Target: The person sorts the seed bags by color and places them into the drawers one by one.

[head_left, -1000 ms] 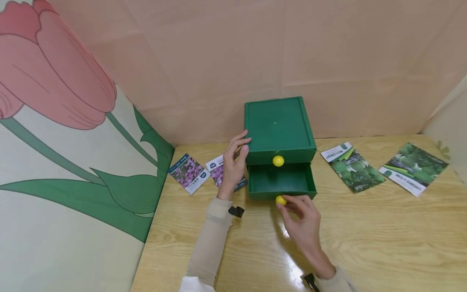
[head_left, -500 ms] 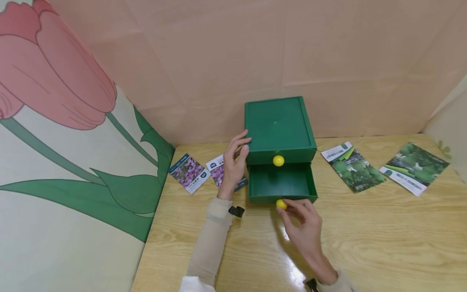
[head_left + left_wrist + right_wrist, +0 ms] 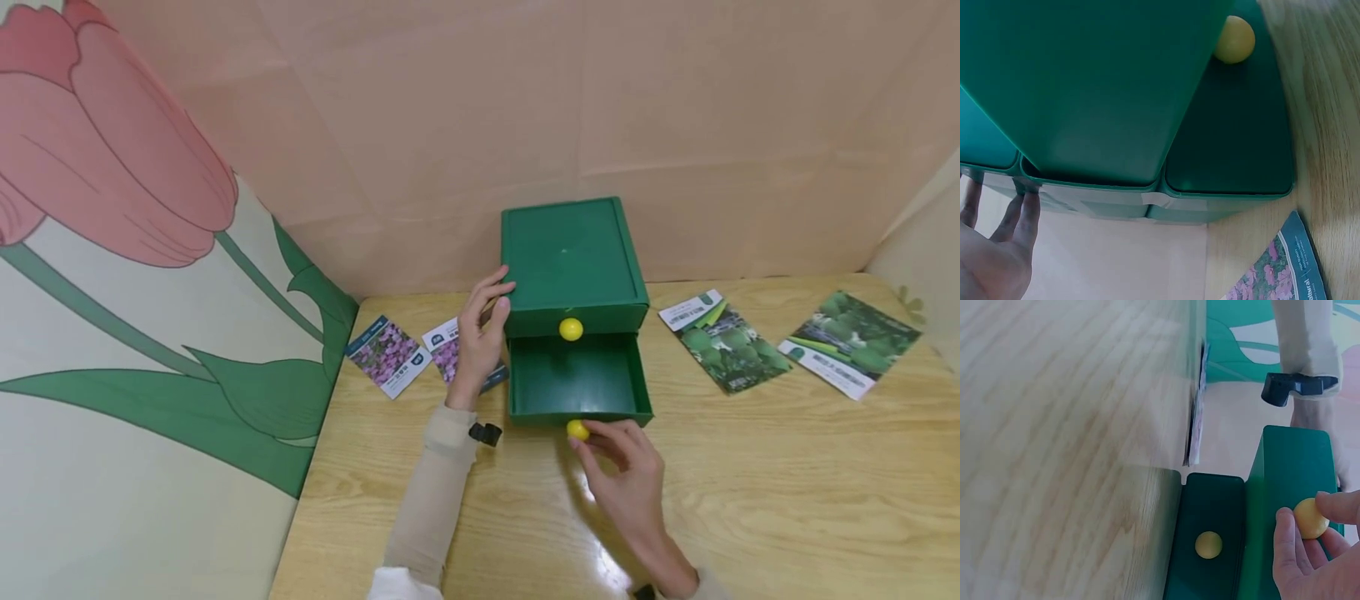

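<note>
A green drawer cabinet [image 3: 570, 254] stands against the back of the table. Its middle drawer [image 3: 573, 383] is pulled far out, with a bare green bottom showing. My right hand [image 3: 626, 471] pinches the yellow knob [image 3: 577, 430] of that drawer between thumb and fingers; the right wrist view shows the same round knob [image 3: 1311, 519] in the grip. Below it the bottom drawer [image 3: 1235, 131] stays in, with its own yellow knob [image 3: 1209, 545]. My left hand [image 3: 480, 342] rests against the cabinet's left side, fingers straight near the top drawer, whose yellow knob [image 3: 571, 329] faces front.
Two packets with pink flowers, one whole [image 3: 389, 357] and one partly behind the left hand [image 3: 444, 350], lie left of the cabinet. To the right lie two green-pictured packets, a nearer one [image 3: 723, 342] and a farther one [image 3: 849, 343]. The wooden table [image 3: 787, 492] extends forward.
The middle drawer has slid farther out toward the person, and the right hand has moved with its knob. The left hand has stayed on the cabinet's side.
</note>
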Available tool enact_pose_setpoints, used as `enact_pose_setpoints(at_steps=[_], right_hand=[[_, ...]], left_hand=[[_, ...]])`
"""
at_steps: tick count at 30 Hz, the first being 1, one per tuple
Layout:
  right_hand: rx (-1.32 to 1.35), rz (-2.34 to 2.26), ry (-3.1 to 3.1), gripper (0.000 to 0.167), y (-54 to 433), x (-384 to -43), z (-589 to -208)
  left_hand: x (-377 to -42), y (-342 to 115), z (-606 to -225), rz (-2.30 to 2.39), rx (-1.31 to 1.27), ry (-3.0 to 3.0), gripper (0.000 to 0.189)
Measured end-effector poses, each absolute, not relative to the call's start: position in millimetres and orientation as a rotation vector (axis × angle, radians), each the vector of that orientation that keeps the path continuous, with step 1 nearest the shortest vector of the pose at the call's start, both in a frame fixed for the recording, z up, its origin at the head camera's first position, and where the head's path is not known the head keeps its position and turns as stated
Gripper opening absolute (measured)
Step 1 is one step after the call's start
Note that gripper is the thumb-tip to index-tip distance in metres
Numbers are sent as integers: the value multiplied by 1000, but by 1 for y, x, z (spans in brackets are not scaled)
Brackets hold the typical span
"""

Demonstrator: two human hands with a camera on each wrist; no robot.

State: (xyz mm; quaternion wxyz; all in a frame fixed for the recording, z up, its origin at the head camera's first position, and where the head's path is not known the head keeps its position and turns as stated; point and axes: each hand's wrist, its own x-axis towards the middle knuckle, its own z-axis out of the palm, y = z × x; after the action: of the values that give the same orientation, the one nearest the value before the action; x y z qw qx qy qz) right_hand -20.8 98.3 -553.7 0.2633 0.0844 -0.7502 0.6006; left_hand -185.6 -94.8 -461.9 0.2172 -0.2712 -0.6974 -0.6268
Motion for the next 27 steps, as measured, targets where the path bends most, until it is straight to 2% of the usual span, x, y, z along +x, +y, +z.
enact_pose_setpoints(at_steps=[9, 21, 27], right_hand=[[207, 1638, -2045, 34, 99, -14, -558], [282, 1579, -1973, 42, 97, -5, -560], [247, 1609, -1980, 39, 96, -3, -561]], left_hand=[[-185, -95, -462, -1746, -737, -1936, 27], [-185, -96, -461, -1751, -745, -1933, 27], [-185, -95, -462, -1761, -748, -1931, 27]])
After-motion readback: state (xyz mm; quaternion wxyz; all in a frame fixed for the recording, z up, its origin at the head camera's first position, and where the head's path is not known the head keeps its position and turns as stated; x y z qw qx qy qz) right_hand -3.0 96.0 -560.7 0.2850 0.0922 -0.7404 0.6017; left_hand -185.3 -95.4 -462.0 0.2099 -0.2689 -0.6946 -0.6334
